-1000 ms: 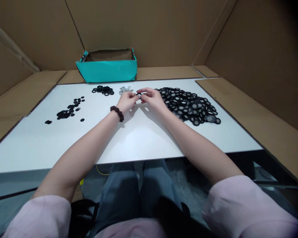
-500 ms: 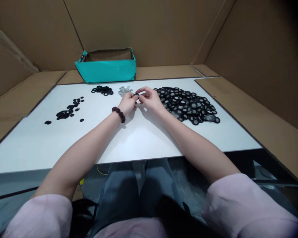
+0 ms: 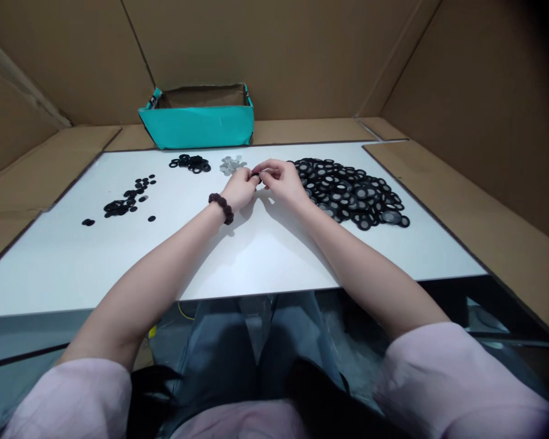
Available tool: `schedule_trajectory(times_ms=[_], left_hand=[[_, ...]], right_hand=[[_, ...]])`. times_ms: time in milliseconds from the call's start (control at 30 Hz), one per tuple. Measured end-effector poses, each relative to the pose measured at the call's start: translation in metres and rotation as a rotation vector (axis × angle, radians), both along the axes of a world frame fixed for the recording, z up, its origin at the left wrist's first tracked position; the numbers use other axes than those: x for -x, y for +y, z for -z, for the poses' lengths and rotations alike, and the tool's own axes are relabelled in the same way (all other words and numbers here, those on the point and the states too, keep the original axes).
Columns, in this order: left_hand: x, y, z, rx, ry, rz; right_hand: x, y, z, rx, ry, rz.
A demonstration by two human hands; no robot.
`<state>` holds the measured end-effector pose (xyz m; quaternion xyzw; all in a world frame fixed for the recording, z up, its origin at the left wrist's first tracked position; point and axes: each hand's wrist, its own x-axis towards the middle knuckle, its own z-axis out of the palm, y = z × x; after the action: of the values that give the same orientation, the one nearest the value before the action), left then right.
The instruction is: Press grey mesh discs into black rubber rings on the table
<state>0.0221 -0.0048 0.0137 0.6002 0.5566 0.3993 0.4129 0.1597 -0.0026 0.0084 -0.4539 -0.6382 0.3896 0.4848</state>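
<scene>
Over the white table (image 3: 251, 256), my left hand (image 3: 240, 188) and my right hand (image 3: 281, 182) meet with their fingertips pinched on one small black ring (image 3: 255, 175). Fingers cover most of the ring, so whether its centre is filled cannot be seen. Just beyond my left hand lies a little heap of translucent whitish discs (image 3: 231, 164). Close by my right hand spreads a big pile of black rings with pale grey centres (image 3: 352, 192). A dark scrunchie (image 3: 221, 208) circles my left wrist.
Left of the whitish discs is a cluster of black rings (image 3: 191, 163). Small black discs (image 3: 119, 207) lie scattered farther left. A turquoise box (image 3: 201, 127), open at the top, stands at the back edge. Cardboard walls (image 3: 274, 55) enclose the table's back and sides.
Both hands have shifted very slightly in the picture, along with the whole view. They keep their pinch on the black ring; the piles look the same.
</scene>
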Motion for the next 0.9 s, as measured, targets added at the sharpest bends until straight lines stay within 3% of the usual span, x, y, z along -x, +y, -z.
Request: schedule_trajectory(times_ms=[300, 667, 800, 900], left_hand=[[0.003, -0.003, -0.006, 0.131, -0.145, 0.041], [0.002, -0.002, -0.005, 0.189, -0.103, 0.057], [0.004, -0.002, -0.006, 0.221, -0.087, 0.144], [0.004, -0.001, -0.004, 0.231, -0.122, 0.132]], right_hand=[[0.001, -0.006, -0.003, 0.102, 0.021, -0.052], [-0.003, 0.004, 0.005, 0.103, -0.054, -0.131], [-0.006, 0.006, 0.004, 0.117, -0.1, -0.181], [-0.007, 0.005, 0.004, 0.141, -0.076, -0.143]])
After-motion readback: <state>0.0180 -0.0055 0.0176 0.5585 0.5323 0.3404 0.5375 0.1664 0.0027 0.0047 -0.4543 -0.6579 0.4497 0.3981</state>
